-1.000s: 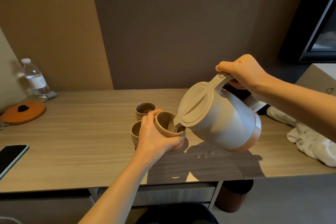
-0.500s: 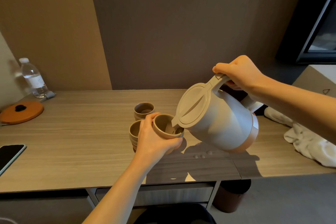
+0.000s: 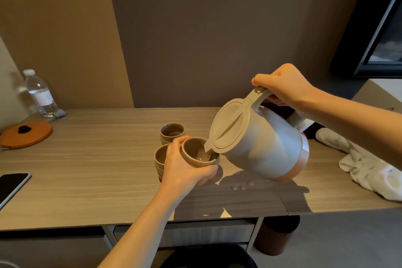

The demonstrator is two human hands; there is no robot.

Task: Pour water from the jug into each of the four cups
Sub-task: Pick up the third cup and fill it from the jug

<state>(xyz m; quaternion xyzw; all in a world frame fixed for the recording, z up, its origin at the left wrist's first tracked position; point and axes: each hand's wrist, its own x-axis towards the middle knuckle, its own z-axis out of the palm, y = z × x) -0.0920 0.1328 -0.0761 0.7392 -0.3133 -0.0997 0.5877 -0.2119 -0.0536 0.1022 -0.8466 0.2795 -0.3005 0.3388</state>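
My right hand (image 3: pixel 285 87) grips the handle of a pale grey jug (image 3: pixel 263 148) with a lid and an orange base band. The jug is tilted left, and its spout hangs over a brown cup (image 3: pixel 196 154) that my left hand (image 3: pixel 185 169) holds tilted above the desk. Water shows inside that cup. Just left of it stands a stack of brown cups (image 3: pixel 161 156), partly hidden by my left hand. Another brown cup (image 3: pixel 172 132) stands behind them on the desk.
The wooden desk (image 3: pixel 97 169) carries a water bottle (image 3: pixel 40 93) and an orange lid (image 3: pixel 26 134) at the far left, a phone (image 3: pixel 12 187) at the left edge and a white cloth (image 3: pixel 369 169) at the right. A few water drops (image 3: pixel 241 186) lie under the jug.
The jug has tipped a little further and its spout has come closer over the held cup. Both hands keep their hold.
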